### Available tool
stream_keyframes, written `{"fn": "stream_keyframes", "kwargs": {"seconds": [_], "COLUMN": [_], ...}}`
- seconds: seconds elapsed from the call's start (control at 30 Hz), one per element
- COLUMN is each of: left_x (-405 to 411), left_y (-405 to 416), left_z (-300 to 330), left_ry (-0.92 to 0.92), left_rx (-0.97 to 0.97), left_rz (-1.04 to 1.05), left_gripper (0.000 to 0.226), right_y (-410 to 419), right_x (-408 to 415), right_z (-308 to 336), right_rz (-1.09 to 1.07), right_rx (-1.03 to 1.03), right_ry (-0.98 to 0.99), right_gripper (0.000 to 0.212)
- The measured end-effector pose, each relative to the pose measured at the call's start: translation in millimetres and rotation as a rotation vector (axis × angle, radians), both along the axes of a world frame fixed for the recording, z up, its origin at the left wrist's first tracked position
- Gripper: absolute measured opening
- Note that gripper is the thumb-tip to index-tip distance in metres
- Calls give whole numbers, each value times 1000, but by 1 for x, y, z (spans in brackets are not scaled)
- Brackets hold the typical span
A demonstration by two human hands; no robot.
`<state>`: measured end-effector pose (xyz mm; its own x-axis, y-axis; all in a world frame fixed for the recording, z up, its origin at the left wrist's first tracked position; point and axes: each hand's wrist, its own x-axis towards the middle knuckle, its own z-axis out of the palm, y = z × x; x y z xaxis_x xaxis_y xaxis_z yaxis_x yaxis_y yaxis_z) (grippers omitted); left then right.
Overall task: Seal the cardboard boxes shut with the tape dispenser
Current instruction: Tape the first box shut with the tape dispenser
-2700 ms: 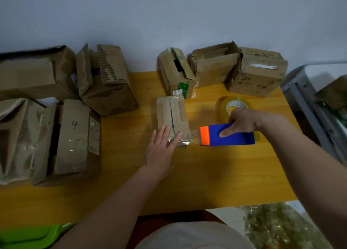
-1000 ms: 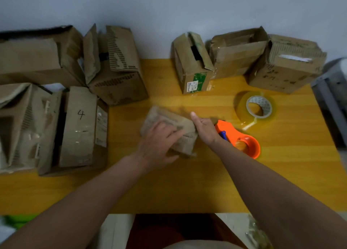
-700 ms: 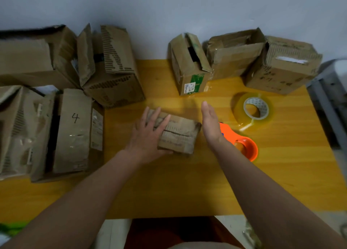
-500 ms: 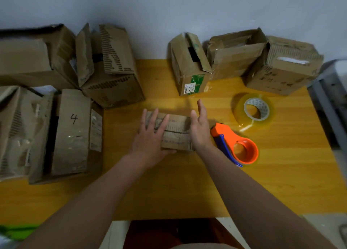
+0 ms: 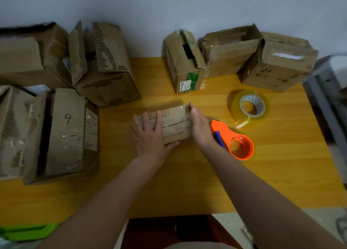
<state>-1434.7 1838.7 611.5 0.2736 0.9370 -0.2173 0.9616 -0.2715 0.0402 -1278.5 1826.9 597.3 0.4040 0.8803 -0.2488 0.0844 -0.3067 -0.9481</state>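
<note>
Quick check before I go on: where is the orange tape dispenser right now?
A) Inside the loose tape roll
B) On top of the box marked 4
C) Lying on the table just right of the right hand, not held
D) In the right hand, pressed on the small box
C: the orange tape dispenser lies on the table beside the right hand, which presses flat on the small box along with the left hand.
</note>
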Motion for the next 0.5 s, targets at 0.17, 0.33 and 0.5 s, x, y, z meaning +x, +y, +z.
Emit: {"fn": "stream_keyframes", "kwargs": {"seconds": [0.17, 0.33, 0.5], "left_x": [4, 3, -8], "left_y": [2, 1, -5], "left_z": [-3, -6, -4], "left_ry": [24, 12, 11], "left_rx": [41, 29, 5], "left_rz": [-20, 12, 1], "left_gripper": [113, 114, 113], "right_y": [7, 22, 32], "right_x": [-29, -39, -37], "right_z": [-12, -12, -13], "right_rz": [-373, -757, -774], "right_rx": [-9, -60, -15], "right_ry": [-34, 550, 966], "right_gripper": [36, 56, 67]}}
